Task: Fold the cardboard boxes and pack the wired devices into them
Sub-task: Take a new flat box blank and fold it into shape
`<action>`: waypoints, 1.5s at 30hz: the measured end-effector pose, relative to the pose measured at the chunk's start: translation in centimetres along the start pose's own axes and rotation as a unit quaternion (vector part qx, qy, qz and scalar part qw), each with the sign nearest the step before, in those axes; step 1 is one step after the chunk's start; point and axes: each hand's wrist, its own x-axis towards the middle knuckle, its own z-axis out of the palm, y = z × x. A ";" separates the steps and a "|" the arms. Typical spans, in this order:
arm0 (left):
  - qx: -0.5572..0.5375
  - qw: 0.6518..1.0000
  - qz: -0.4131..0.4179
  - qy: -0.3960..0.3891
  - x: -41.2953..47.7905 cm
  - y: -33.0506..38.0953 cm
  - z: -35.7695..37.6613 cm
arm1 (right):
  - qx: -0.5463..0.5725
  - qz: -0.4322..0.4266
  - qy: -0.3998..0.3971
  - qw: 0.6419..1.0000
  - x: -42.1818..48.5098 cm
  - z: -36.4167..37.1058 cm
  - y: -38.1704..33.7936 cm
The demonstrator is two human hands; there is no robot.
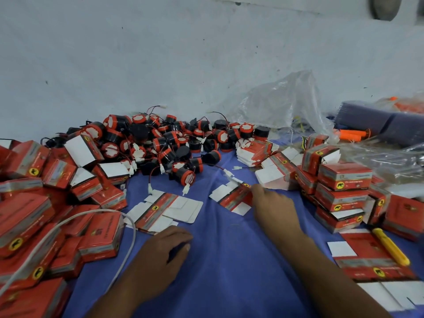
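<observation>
Now my right hand (273, 203) pinches a flat box (231, 196) at its ten o'clock; my left hand (165, 246) lies curled, grasp unclear.

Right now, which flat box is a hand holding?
The flat box in the middle of the blue cloth, its corner held by the right hand. The second flat box, near the left hand, lies untouched.

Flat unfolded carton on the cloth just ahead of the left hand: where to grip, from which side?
Probably pinch the flat carton by the white flap at its right end, coming in low from the right. It lies flat on the blue cloth, and that flap juts free beyond the red panel.
</observation>
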 end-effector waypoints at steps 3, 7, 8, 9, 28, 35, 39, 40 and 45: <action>-0.013 0.999 -0.009 0.028 -0.1 0.1 0.0 | 0.050 0.023 0.121 0.991 0.0 -2.4 -0.3; -0.048 0.997 -0.029 0.056 0.1 1.0 -0.2 | 0.029 0.042 -0.013 0.999 0.1 -3.7 -1.7; -0.060 0.996 -0.036 0.060 0.1 1.2 -0.2 | 0.027 0.054 -0.030 0.998 -0.1 -3.8 -2.1; -0.081 0.993 -0.048 0.068 0.1 1.3 -0.3 | 0.038 0.054 -0.017 0.998 -0.3 -4.2 -2.7; -0.199 0.930 -0.170 0.258 1.4 3.4 -1.2 | 0.587 -0.076 -0.033 0.805 -4.1 -4.3 -9.0; -0.562 0.810 -0.106 0.132 0.7 4.4 -1.6 | 0.427 -0.244 0.067 0.868 -5.1 -4.5 -10.3; -0.610 0.767 -0.125 0.155 0.4 4.5 -1.6 | 0.369 -0.266 -0.032 0.890 -5.0 -3.5 -10.0; -0.614 0.764 -0.128 0.154 0.3 4.6 -1.6 | 0.360 -0.266 -0.053 0.893 -5.0 -3.3 -10.1; -0.609 0.769 -0.130 0.148 0.6 5.2 -1.7 | 0.413 -0.209 -0.094 0.881 -5.1 -2.8 -10.0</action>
